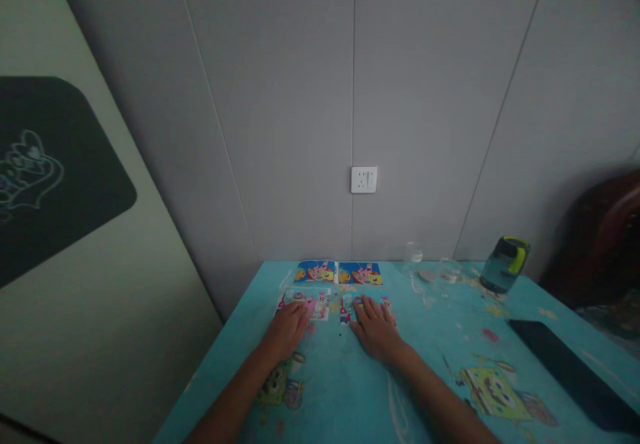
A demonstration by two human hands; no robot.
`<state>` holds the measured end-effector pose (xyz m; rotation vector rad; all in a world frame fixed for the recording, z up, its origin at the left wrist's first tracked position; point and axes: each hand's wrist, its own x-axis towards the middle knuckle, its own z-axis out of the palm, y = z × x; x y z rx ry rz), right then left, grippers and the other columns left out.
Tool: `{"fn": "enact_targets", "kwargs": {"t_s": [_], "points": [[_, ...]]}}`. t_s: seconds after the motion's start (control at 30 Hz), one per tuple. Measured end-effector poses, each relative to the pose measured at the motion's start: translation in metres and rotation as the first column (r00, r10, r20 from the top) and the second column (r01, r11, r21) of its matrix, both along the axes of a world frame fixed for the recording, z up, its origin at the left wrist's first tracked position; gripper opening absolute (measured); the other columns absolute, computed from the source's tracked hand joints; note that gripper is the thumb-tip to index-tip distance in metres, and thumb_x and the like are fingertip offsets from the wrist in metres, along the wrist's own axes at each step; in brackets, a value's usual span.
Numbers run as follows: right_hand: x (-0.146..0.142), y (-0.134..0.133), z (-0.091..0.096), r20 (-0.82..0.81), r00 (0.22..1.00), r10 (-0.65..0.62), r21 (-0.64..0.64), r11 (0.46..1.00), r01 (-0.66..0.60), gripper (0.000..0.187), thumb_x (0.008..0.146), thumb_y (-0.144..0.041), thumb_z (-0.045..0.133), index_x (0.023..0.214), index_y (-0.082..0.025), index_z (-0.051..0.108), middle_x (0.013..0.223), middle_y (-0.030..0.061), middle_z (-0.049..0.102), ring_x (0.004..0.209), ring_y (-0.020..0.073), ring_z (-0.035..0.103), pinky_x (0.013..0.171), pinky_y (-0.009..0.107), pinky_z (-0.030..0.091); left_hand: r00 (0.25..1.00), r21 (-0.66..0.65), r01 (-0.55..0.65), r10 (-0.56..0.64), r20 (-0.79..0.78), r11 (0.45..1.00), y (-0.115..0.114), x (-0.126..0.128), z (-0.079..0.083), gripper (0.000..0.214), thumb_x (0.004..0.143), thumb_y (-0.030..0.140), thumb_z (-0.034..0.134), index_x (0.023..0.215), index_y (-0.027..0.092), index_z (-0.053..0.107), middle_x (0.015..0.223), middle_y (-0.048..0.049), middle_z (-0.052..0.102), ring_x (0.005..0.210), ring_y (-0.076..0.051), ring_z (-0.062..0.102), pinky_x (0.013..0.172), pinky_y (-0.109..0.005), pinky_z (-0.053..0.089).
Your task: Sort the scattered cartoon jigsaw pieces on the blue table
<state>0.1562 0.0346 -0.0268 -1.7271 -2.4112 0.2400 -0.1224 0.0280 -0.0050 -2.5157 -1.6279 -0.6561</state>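
Two colourful cartoon picture cards lie side by side under my hands. My left hand rests on the lower left part of the white-edged left card; its fingers lie fairly close together and are partly turned from view. Flat on the right card is my right hand, fingers stretched out and slightly spread, covering much of the picture. Behind them, against the wall, are two blue cartoon pictures, a left one and a right one. Neither hand touches these.
A turquoise cartoon-printed tablecloth covers the table. At the back right stand clear containers, a small round lid and a water bottle with a yellow-green handle. A long dark mat lies along the right side. The wall carries a socket.
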Motion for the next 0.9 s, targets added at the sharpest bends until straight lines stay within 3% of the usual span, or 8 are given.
{"fn": "enact_targets", "kwargs": {"t_s": [0.2, 0.3, 0.4, 0.73, 0.9], "points": [[0.003, 0.004, -0.003, 0.01, 1.0, -0.001, 0.042, 0.999, 0.001, 0.061, 0.102, -0.053, 0.024, 0.156, -0.025, 0.031, 0.163, 0.011, 0.022, 0.15, 0.0309, 0.022, 0.118, 0.058, 0.015, 0.997, 0.05, -0.04, 0.036, 0.075, 0.998, -0.003, 0.021, -0.015, 0.04, 0.102, 0.025, 0.031, 0.121, 0.017, 0.066, 0.125, -0.0116, 0.066, 0.12, -0.023, 0.059, 0.108, -0.046, 0.047], [0.007, 0.001, 0.001, 0.017, 1.0, 0.017, 0.095, 0.995, -0.019, 0.057, 0.103, -0.05, 0.027, 0.155, -0.028, 0.034, 0.162, 0.0095, 0.025, 0.149, 0.0301, 0.025, 0.119, 0.056, 0.017, 0.994, 0.048, 0.01, -0.016, 0.107, 0.999, -0.01, 0.027, -0.01, 0.036, 0.101, 0.024, 0.035, 0.12, 0.02, 0.066, 0.127, -0.0091, 0.065, 0.12, -0.023, 0.058, 0.108, -0.047, 0.046], [0.007, -0.001, 0.003, 0.028, 1.0, 0.01, 0.128, 0.992, -0.014, 0.055, 0.102, -0.049, 0.03, 0.154, -0.03, 0.035, 0.162, 0.0081, 0.027, 0.148, 0.03, 0.027, 0.119, 0.055, 0.017, 0.992, 0.019, -0.008, 0.006, 0.122, 1.0, -0.013, 0.027, -0.004, 0.035, 0.101, 0.023, 0.036, 0.118, 0.02, 0.067, 0.127, -0.0089, 0.064, 0.122, -0.024, 0.057, 0.107, -0.049, 0.046], [-0.006, 0.004, -0.001, 0.038, 0.997, -0.06, 0.182, 0.982, 0.052, 0.053, 0.102, -0.044, 0.034, 0.153, -0.029, 0.037, 0.162, 0.0068, 0.028, 0.149, 0.0274, 0.026, 0.12, 0.055, 0.014, 0.997, 0.064, -0.074, 0.074, 0.004, 0.995, -0.017, 0.027, -0.028, 0.037, 0.099, 0.022, 0.039, 0.13, 0.02, 0.059, 0.141, -0.008, 0.057, 0.134, -0.025, 0.049, 0.114, -0.052, 0.036], [-0.007, 0.003, 0.006, 0.009, 0.998, -0.064, 0.176, 0.982, 0.062, 0.05, 0.1, -0.04, 0.038, 0.149, -0.031, 0.044, 0.161, 0.006, 0.032, 0.147, 0.028, 0.029, 0.12, 0.055, 0.014, 0.993, 0.034, -0.119, 0.12, -0.005, 0.992, -0.016, 0.031, -0.021, 0.037, 0.099, 0.023, 0.04, 0.13, 0.02, 0.059, 0.139, -0.0095, 0.058, 0.131, -0.027, 0.051, 0.111, -0.053, 0.039]]}}
